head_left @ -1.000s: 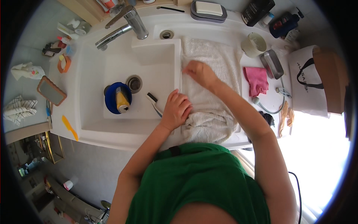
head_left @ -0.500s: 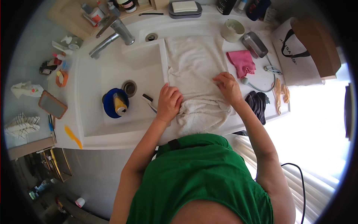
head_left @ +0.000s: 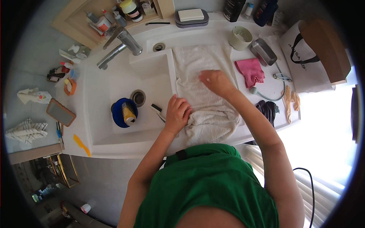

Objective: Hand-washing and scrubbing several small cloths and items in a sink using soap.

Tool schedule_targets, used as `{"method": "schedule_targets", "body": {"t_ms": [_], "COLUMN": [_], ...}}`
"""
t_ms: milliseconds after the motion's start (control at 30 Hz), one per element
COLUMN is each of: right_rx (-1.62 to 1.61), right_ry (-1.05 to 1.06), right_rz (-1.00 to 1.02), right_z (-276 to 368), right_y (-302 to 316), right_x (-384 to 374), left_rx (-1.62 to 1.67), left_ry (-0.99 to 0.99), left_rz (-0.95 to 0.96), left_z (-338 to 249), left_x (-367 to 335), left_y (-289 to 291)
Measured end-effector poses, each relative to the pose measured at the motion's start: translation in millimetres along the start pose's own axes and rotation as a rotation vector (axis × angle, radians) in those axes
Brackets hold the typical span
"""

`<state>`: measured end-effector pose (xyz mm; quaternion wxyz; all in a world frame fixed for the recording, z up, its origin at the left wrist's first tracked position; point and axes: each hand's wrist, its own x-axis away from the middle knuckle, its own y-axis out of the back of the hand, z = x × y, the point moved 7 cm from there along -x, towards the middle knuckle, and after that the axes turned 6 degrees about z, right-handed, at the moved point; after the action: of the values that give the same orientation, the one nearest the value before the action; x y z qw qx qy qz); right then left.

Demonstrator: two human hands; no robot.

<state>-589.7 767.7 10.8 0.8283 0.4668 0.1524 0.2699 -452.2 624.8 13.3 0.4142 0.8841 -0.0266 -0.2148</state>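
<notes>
Head view, looking down at a white basin and its counter.

Left hand point(head_left: 178, 116): at the left edge of the white terry towel point(head_left: 197, 95), over the basin's raised rim. Fingers bent, lying close together; whether they pinch any fabric, I cannot tell. Bunched folds of the towel sit just right of these fingers and toward the body.

Right hand point(head_left: 217, 84): above the flatter part of the towel, beyond the left fingers and to their right. Fingers curled in, tips near one another; nothing seen in them. Contact with the cloth cannot be told from this angle.

Towel: below the right fingers, flat but wrinkled beyond them, gathered on the near side.

Around: black-bristled brush point(head_left: 156, 108) in the basin point(head_left: 95, 114), just left of the left fingers; farther left, a blue bowl point(head_left: 118, 118) with a yellow can point(head_left: 128, 114) in it. Pink cloth point(head_left: 249, 72) right of the right fingers, apart from them. Chrome faucet point(head_left: 129, 41) well beyond and left of both hands.

Judgement: the step in hand looks like handwork on the towel's surface, the left bracing its edge. The next move would call for steady left fingers and a light right touch, clear of the folds.
</notes>
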Motion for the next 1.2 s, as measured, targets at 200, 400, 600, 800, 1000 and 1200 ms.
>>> {"method": "schedule_targets", "body": {"t_ms": [200,400,600,800,1000,1200], "right_rx": [-0.004,0.216,0.391,0.213,-0.495,-0.874], "right_ry": [-0.261,-0.221,-0.217,-0.154,-0.345,-0.451], "right_rz": [0.091,-0.200,-0.100,-0.167,-0.234,-0.419], "right_z": [-65,-102,-109,-96,-83,-58], "right_y": [21,59,40,52,38,-17], "right_x": [-28,-85,-106,-97,-90,-84], "left_rx": [0.018,-0.204,-0.562,-0.106,0.206,0.671], "left_ry": [0.068,0.027,-0.058,0.175,0.278,0.472], "left_rz": [-0.057,-0.078,-0.018,0.067,-0.006,-0.129], "left_z": [30,93,147,159,136,129], "left_x": [-51,-150,-186,-193,-193,-168], "left_y": [23,25,-8,-4,7,-40]}}
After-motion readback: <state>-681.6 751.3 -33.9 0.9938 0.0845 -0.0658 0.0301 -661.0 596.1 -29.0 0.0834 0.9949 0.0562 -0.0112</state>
